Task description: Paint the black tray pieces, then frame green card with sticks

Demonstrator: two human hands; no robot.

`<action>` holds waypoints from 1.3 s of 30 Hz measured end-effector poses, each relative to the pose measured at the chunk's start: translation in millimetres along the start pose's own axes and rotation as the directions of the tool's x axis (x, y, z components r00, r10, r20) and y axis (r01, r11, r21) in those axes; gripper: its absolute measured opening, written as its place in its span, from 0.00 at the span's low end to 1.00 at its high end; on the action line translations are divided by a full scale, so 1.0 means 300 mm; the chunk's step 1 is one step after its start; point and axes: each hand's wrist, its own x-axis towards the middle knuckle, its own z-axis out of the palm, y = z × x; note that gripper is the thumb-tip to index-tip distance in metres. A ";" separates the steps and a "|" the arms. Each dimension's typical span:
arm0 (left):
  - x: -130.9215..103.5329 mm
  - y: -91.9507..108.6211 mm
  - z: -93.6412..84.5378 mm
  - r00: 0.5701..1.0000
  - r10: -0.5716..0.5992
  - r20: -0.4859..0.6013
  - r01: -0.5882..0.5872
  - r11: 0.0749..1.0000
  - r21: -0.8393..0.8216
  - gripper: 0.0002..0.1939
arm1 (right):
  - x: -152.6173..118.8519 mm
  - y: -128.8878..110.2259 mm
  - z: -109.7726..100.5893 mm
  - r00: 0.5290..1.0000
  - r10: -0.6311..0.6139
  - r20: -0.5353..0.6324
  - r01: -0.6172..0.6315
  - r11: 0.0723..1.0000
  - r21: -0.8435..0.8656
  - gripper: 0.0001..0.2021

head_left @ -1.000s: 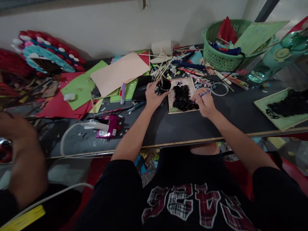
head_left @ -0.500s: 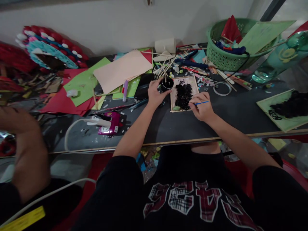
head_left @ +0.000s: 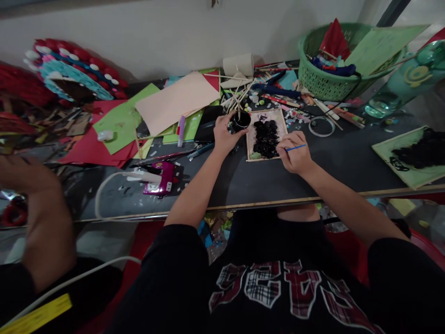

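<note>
My left hand (head_left: 225,133) is wrapped round a small dark cup (head_left: 242,121) that holds black liquid, with a thin stick standing in it. A slim blue paintbrush (head_left: 295,148) is pinched in my right hand (head_left: 295,152), beside the right edge of a small framed panel (head_left: 253,149). Glossy black paint or shapes (head_left: 265,139) cover the panel's middle, and a pale green patch shows at its lower left corner. The brush tip is hidden by my fingers, so I cannot tell whether it touches the panel.
A second green panel with black on it (head_left: 389,147) lies at the right. Behind stand a green basket (head_left: 313,76) and a tilted plastic bottle (head_left: 396,93). Coloured paper (head_left: 177,102), sticks and scraps crowd the back. A purple power socket (head_left: 163,178) and another person's arm (head_left: 45,204) are leftward.
My right hand has shifted slightly to the right with the paintbrush, away from the panel's middle. My left hand stays on the cup.
</note>
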 end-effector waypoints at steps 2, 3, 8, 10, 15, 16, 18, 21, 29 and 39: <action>0.000 0.002 -0.002 1.000 -0.002 0.015 0.002 1.000 0.005 0.41 | -0.003 0.006 0.001 0.999 0.016 0.040 -0.017 0.999 0.027 0.14; 0.001 0.002 -0.003 1.000 -0.004 0.022 0.004 1.000 0.008 0.41 | -0.003 0.009 0.001 0.998 0.020 0.054 -0.022 0.999 0.044 0.14; -0.002 0.002 -0.004 1.000 -0.014 0.022 0.014 1.000 0.005 0.41 | 0.009 0.018 -0.015 0.995 0.065 -0.076 -0.058 0.994 0.091 0.12; -0.002 0.003 -0.003 1.000 -0.003 0.017 0.003 1.000 0.003 0.39 | 0.011 0.018 -0.021 0.987 0.093 -0.130 -0.078 0.990 0.120 0.14; 0.000 0.011 -0.002 1.000 0.026 0.016 -0.027 1.000 0.012 0.37 | 0.011 0.019 -0.017 0.994 0.096 -0.049 -0.085 0.975 0.204 0.17; 0.001 0.013 -0.002 1.000 0.024 0.015 -0.024 1.000 0.015 0.37 | 0.011 0.023 -0.017 0.995 0.096 -0.035 -0.087 0.977 0.195 0.17; 0.003 0.018 -0.003 1.000 0.016 0.016 -0.016 1.000 0.017 0.38 | 0.011 0.035 -0.023 0.995 0.097 -0.018 -0.092 0.980 0.178 0.18; 0.005 0.022 -0.004 0.999 0.004 0.032 -0.004 1.000 0.013 0.39 | 0.011 0.054 -0.036 0.991 0.135 -0.015 -0.131 0.978 0.160 0.20; 0.002 0.018 -0.007 0.999 -0.015 0.034 0.015 1.000 0.001 0.39 | 0.023 0.054 -0.012 0.961 0.276 0.013 -0.270 0.931 0.246 0.21; -0.002 0.014 -0.003 0.998 0.015 0.061 -0.016 1.000 0.008 0.40 | 0.030 0.066 -0.013 0.864 0.473 0.173 -0.500 0.768 0.399 0.26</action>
